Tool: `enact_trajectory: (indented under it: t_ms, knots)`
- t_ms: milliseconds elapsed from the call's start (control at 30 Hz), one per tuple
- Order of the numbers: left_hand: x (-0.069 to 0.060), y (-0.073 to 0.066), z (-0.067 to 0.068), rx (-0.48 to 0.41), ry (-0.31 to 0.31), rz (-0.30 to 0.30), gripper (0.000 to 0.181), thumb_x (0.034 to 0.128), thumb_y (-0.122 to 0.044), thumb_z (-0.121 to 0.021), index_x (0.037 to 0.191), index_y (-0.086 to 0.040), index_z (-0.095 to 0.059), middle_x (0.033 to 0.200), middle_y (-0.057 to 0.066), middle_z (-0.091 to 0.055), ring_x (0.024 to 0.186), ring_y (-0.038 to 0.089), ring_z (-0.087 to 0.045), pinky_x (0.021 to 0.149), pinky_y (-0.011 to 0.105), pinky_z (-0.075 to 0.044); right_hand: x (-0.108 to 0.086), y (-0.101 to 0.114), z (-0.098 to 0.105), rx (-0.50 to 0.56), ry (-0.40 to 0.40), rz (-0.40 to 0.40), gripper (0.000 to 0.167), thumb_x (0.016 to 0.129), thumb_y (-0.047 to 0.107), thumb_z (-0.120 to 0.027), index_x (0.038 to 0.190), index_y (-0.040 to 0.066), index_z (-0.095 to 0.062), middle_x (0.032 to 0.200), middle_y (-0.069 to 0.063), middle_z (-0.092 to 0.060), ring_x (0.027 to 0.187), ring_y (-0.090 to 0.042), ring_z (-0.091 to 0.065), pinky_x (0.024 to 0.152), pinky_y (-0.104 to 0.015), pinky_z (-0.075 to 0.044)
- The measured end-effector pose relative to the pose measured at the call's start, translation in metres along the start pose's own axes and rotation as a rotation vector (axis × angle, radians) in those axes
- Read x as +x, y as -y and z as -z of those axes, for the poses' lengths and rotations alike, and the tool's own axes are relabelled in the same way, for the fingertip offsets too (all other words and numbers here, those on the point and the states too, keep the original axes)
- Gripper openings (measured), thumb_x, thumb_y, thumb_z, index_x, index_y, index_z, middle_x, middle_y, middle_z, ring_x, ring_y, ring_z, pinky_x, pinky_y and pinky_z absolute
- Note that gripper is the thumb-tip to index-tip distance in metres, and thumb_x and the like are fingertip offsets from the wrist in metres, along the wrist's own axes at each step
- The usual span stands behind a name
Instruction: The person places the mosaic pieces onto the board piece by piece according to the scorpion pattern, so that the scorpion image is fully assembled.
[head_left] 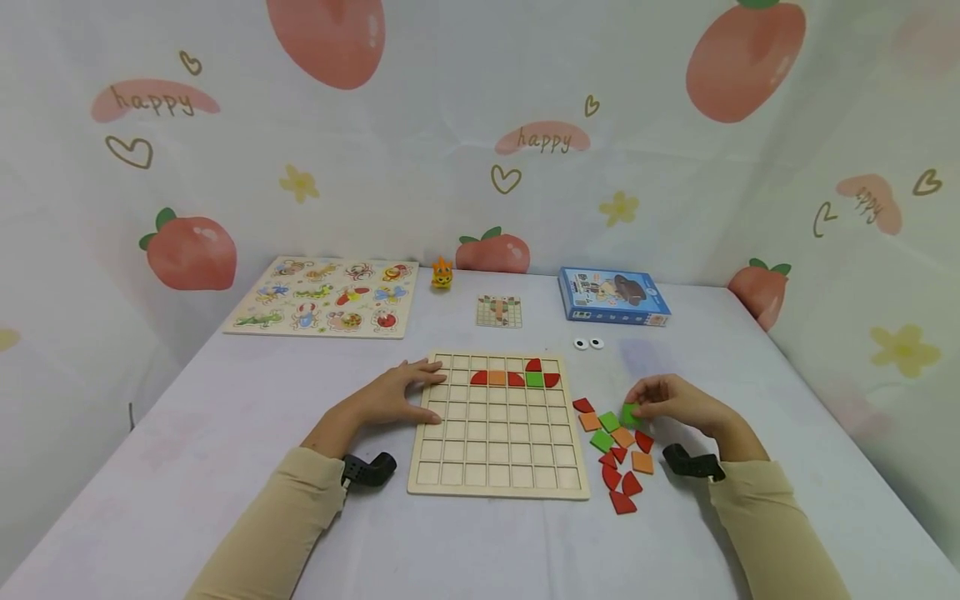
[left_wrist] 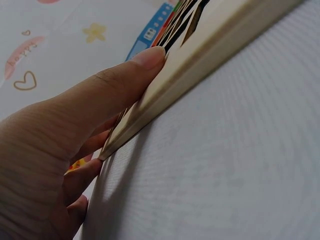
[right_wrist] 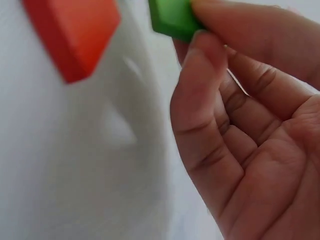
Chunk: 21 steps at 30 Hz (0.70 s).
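A pale wooden grid board [head_left: 498, 492] lies flat on the table. In its upper rows sit several red quarter-round pieces [head_left: 478, 379], an orange square [head_left: 497, 378] and a green square [head_left: 534, 380]. My left hand [head_left: 384, 395] rests at the board's left side. Its straight thumb [left_wrist: 107, 87] presses on the rim; the other fingers touch near the far left corner. To the right of the board, my right hand [head_left: 682, 406] pinches a loose green square [right_wrist: 175, 17] between thumb and finger. Beneath and beside it lie scattered loose pieces [head_left: 622, 437], red, orange and green.
Behind the board lies a small pattern card [head_left: 499, 312], with two googly eyes [head_left: 588, 343] to its right. A blue box [head_left: 613, 296] stands at the back right. At the back left are an insect puzzle board [head_left: 322, 296] and a small orange toy figure [head_left: 442, 274].
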<state>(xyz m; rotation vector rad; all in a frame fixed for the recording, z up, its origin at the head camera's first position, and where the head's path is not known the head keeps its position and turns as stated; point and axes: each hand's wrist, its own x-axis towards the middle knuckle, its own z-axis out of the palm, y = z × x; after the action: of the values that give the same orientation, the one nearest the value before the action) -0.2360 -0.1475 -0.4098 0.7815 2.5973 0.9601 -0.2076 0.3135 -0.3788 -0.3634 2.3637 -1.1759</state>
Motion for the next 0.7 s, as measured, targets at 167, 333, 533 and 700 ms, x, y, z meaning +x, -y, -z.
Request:
enact_trajectory:
  t_ms: [167, 333, 533, 700]
  knots:
    - [0.000, 0.002, 0.000, 0.002, 0.001, -0.007, 0.074, 0.0719, -0.048, -0.075, 0.135, -0.016, -0.052, 0.151, 0.002, -0.033, 0.144, 0.037, -0.010, 0.118, 0.054, -0.005, 0.008, 0.008, 0.000, 0.010, 0.009, 0.035, 0.029, 0.089, 0.014, -0.061, 0.107, -0.008, -0.058, 0.092, -0.006, -0.061, 0.080, -0.011, -0.056, 0.074, -0.022, -0.053]
    - [0.001, 0.002, 0.000, 0.002, 0.001, -0.013, 0.074, 0.0722, -0.048, -0.075, 0.135, -0.016, -0.052, 0.151, 0.003, -0.033, 0.144, 0.036, -0.010, 0.118, 0.053, -0.005, 0.021, 0.016, -0.003, 0.005, 0.003, 0.051, 0.027, 0.089, 0.016, -0.062, 0.105, -0.005, -0.059, 0.090, -0.002, -0.062, 0.081, -0.013, -0.057, 0.075, -0.023, -0.053]
    - [0.001, 0.001, 0.000, -0.003, 0.005, -0.010, 0.074, 0.0721, -0.046, -0.076, 0.135, -0.015, -0.052, 0.151, 0.003, -0.033, 0.144, 0.035, -0.010, 0.118, 0.053, -0.004, 0.038, 0.024, -0.008, 0.032, 0.002, 0.063, 0.028, 0.088, 0.015, -0.063, 0.106, -0.006, -0.059, 0.090, -0.003, -0.062, 0.080, -0.015, -0.058, 0.075, -0.024, -0.053]
    - [0.001, 0.001, 0.001, 0.003, 0.005, -0.011, 0.074, 0.0725, -0.047, -0.076, 0.135, -0.014, -0.051, 0.151, 0.004, -0.033, 0.144, 0.036, -0.010, 0.118, 0.053, -0.004, 0.052, 0.037, -0.014, 0.032, 0.008, 0.083, 0.027, 0.088, 0.015, -0.063, 0.105, -0.005, -0.059, 0.091, -0.005, -0.062, 0.080, -0.016, -0.058, 0.076, -0.025, -0.053]
